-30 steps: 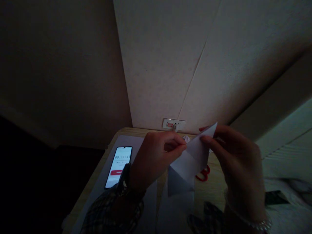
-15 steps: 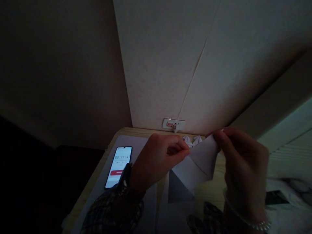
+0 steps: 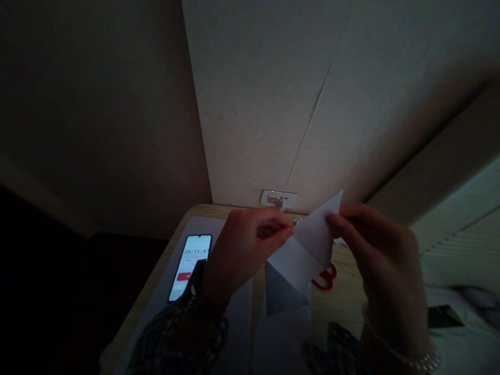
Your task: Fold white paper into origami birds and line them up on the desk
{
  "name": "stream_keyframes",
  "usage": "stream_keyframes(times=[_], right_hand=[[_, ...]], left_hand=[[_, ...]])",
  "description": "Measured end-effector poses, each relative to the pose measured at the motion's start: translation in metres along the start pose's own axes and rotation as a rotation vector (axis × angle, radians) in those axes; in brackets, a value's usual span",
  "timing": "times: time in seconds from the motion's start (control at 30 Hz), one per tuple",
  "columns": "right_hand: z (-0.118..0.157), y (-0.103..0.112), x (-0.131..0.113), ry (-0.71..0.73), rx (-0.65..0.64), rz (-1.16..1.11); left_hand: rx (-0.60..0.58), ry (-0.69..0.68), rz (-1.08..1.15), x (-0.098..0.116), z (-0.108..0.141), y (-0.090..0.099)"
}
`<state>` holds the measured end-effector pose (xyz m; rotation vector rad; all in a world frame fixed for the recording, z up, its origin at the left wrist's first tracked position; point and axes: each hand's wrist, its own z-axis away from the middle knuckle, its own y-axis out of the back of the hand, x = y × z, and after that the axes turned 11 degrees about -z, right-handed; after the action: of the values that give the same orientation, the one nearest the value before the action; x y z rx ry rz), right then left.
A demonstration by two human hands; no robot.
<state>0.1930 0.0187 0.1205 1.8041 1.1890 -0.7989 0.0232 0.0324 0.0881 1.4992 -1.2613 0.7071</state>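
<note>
A creased piece of white paper (image 3: 295,263) hangs above the small wooden table, held up between both hands. My left hand (image 3: 250,250) pinches its upper left edge between thumb and fingertips. With thumb and forefinger, my right hand (image 3: 375,245) grips the right side, just below a corner that points upward. The lower left part of the paper lies in grey shadow. Behind it, a pair of scissors shows only its red handles (image 3: 327,278); the blades are hidden. Part of a small folded paper piece (image 3: 297,221) peeks out beyond the left fingertips.
A phone (image 3: 190,268) showing a timer lies on white sheets (image 3: 234,333) at the table's left. A wall socket (image 3: 278,199) with a plug sits just behind the wooden table (image 3: 347,302). To the right is a pale surface with a dark green item (image 3: 444,316).
The right hand has slid down and left along the paper, so a corner now stands up above its fingers. The left hand moved slightly left. The red scissor handles have come into sight.
</note>
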Motion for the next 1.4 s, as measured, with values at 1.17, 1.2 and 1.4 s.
stream_keyframes(times=[1.17, 1.2, 1.4], right_hand=[[-0.0021, 0.0017, 0.0047, 0.024, -0.079, 0.001], [-0.0020, 0.0017, 0.0045, 0.029, -0.072, 0.007], [-0.0010, 0.0014, 0.0059, 0.039, -0.067, 0.031]], left_hand=[[0.062, 0.008, 0.030, 0.0003, -0.0015, 0.0021], [0.061, 0.005, 0.031, 0.0002, -0.0015, 0.0018], [0.061, 0.003, 0.044, 0.0002, -0.0006, 0.0011]])
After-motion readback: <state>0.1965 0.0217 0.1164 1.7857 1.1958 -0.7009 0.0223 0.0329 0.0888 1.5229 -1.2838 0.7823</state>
